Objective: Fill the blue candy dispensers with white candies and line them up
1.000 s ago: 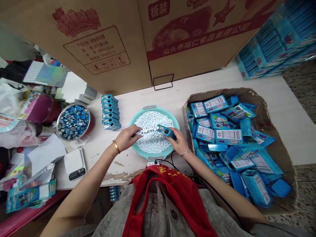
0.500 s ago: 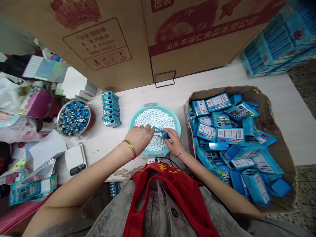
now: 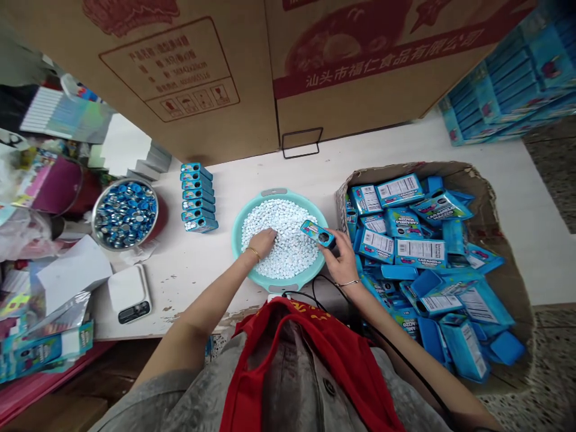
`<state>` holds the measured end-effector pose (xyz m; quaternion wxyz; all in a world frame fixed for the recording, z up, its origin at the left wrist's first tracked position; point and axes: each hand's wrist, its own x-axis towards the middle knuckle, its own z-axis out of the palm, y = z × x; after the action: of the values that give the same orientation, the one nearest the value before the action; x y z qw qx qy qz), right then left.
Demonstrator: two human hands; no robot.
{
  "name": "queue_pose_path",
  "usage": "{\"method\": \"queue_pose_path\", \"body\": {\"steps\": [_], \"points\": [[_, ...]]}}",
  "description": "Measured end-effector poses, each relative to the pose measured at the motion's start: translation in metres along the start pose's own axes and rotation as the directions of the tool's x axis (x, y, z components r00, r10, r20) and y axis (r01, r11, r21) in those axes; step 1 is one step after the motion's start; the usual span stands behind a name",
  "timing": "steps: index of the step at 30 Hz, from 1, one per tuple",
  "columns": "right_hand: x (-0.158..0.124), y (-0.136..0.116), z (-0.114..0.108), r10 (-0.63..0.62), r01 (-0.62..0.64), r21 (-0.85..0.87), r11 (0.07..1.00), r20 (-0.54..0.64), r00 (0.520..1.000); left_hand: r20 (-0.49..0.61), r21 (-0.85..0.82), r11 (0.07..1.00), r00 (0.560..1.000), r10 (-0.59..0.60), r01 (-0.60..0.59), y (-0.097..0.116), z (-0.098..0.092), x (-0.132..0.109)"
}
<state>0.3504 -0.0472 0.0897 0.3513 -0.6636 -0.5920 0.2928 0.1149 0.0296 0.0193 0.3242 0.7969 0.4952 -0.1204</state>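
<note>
White desk (image 3: 330, 171), chipped near its front edge
On it: teal basin (image 3: 236, 234), row of blue boxes (image 3: 198, 198), metal bowl (image 3: 162, 211), white scale (image 3: 128, 288), open carton (image 3: 509, 306).

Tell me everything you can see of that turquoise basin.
The basin is round, turquoise and looks plastic, with a grey patch at the far rim and another at the near one. It stands upright on the table, holding many white pellets. The left hand touches them; the right hand holds a box over the basin's right side; whether they touch is unclear.
</note>
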Motion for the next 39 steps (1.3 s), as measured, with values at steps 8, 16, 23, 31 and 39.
{"method": "queue_pose_path", "body": {"steps": [8,16,23,31,39], "points": [[0.003,0.006,0.006,0.083,-0.077,0.094,0.993,-0.063,0.995,-0.064,-0.285,0.948,0.989,0.131,-0.144,-0.006,0.0,-0.013],[0.002,0.002,0.013,-0.042,0.044,-0.037,0.998,0.038,0.998,-0.169,-0.245,0.919,0.947,0.274,-0.309,0.0,-0.088,-0.07],[-0.004,-0.013,0.032,-0.146,0.156,-0.065,0.986,0.139,0.979,0.075,0.21,0.963,0.984,0.159,-0.171,0.062,-0.145,-0.084],[-0.004,-0.01,0.035,-0.144,0.15,-0.037,0.988,0.14,0.98,0.03,0.333,0.927,0.984,0.175,-0.174,0.099,-0.159,-0.098],[0.005,0.005,0.017,-0.117,0.118,-0.035,0.992,0.02,0.993,0.116,0.267,0.963,0.992,-0.054,0.022,-0.015,-0.077,-0.06]]}}
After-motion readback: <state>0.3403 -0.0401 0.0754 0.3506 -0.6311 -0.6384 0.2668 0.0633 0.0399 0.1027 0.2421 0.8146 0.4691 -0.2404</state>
